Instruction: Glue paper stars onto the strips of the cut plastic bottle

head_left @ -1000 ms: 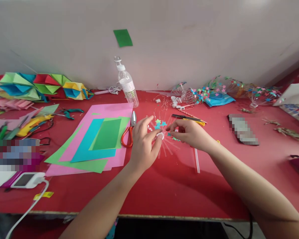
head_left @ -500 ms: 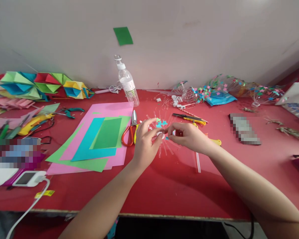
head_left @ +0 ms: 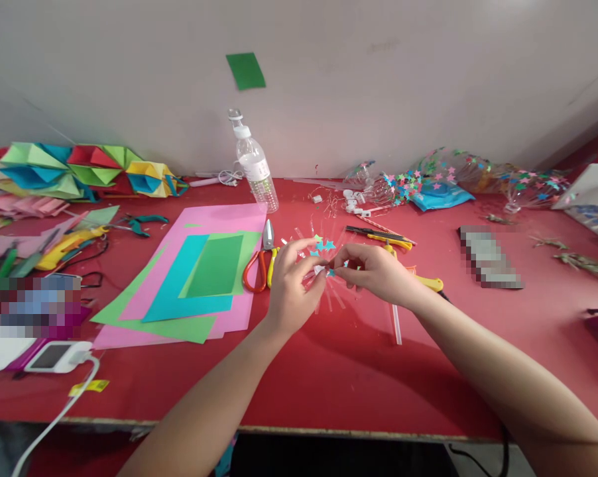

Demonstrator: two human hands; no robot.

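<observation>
My left hand (head_left: pixel 296 285) and my right hand (head_left: pixel 371 271) meet at the fingertips over a clear plastic piece (head_left: pixel 336 297) cut into thin strips that fan out. Small blue and green paper stars (head_left: pixel 329 245) sit on its strips. Thumb and forefinger of each hand are pinched together. What lies between them is too small and too covered to name. Red-and-yellow-handled pliers (head_left: pixel 268 255) lie just left of my left hand. A yellow glue gun (head_left: pixel 428 283) is partly hidden behind my right wrist, with a clear glue stick (head_left: pixel 396 324) nearby.
Coloured paper sheets (head_left: pixel 194 265) are stacked at left, below a plastic bottle (head_left: pixel 255 169). Yellow cutters (head_left: pixel 388 240) lie beyond my right hand. Star-covered plastic pieces (head_left: pixel 403 189) line the wall. A phone (head_left: pixel 490 258) lies at right; a white cable (head_left: pixel 55 424) hangs over the front edge.
My right fingers have shifted slightly and curled differently, showing more stars beneath them. The stars by my left fingertips have moved a little. Both hands stay in about the same place.
</observation>
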